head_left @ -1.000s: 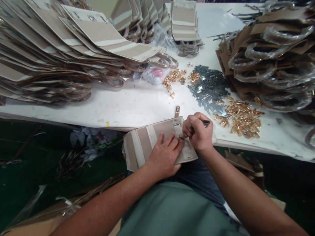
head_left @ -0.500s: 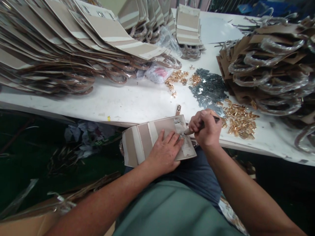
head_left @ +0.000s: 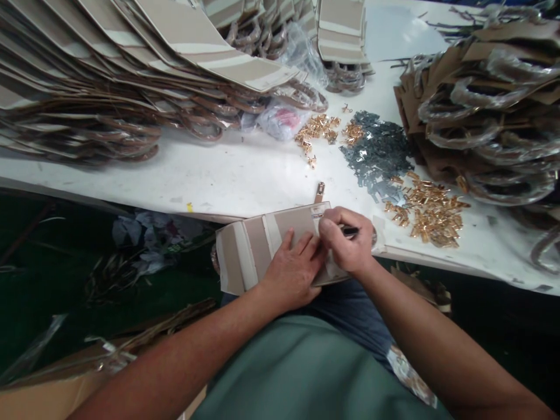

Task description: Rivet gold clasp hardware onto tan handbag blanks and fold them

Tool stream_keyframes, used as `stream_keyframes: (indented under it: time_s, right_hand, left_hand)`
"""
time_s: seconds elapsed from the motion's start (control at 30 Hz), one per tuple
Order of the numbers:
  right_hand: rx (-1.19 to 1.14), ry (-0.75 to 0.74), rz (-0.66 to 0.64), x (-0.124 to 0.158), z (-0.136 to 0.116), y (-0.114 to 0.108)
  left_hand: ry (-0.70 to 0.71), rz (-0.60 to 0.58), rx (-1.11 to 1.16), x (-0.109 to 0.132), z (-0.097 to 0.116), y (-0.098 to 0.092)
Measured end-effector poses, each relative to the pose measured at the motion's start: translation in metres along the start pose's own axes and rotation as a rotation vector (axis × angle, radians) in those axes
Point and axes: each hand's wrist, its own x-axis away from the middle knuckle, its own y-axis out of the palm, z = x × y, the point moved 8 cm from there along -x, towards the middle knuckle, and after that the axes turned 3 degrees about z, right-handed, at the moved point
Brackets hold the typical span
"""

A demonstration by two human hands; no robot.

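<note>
A beige bag panel (head_left: 254,245) with pale strips lies across my lap and against the table's front edge. My left hand (head_left: 294,265) is spread flat on it, fingers pointing at its right end. My right hand (head_left: 349,239) is closed round a short hand tool (head_left: 350,232) and presses over that end. Only a dark end of the tool shows; its tip and the spot it meets are hidden. A small metal plate (head_left: 318,214) sits in the panel near its upper right corner. Just beyond the panel a narrow brown tab with a metal fitting (head_left: 320,191) lies on the table.
Gold fittings (head_left: 437,213) and grey metal plates (head_left: 378,151) lie in heaps on the white table (head_left: 196,175). Stacked panels (head_left: 175,52) with plastic-wrapped handles fill the left; more brown pieces (head_left: 494,105) pile up at right. A plastic bag (head_left: 282,119) lies between.
My right hand has moved left with the tool, over the panel's right end and closer to my left hand. The left hand stays on the panel. The view has shifted slightly.
</note>
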Motion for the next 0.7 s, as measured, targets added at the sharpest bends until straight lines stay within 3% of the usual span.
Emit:
stream_keyframes:
  time_s: [0.07, 0.17, 0.3, 0.4, 0.57, 0.7]
  right_hand:
    - [0.113, -0.039, -0.084, -0.003, -0.008, 0.009]
    - [0.12, 0.007, -0.1, -0.011, -0.014, 0.009]
    - [-0.093, -0.021, 0.066, -0.013, -0.026, -0.01]
    - [-0.15, -0.038, 0.171, -0.005, -0.021, -0.018]
    - [-0.076, 0.08, 0.132, 0.001, 0.005, -0.01]
    - [-0.174, 0.017, 0.149, -0.002, -0.007, -0.015]
  left_hand:
    - [-0.007, 0.033, 0.016, 0.003, -0.002, 0.001]
    - [-0.003, 0.082, 0.053, 0.008, -0.004, 0.002]
    - [-0.009, 0.12, 0.082, 0.013, -0.004, 0.004]
    - [-0.021, 0.124, 0.085, 0.012, -0.004, 0.002]
    - [-0.043, 0.102, 0.068, 0.009, -0.002, -0.007]
    - [-0.035, 0.083, 0.057, 0.008, 0.001, -0.01]
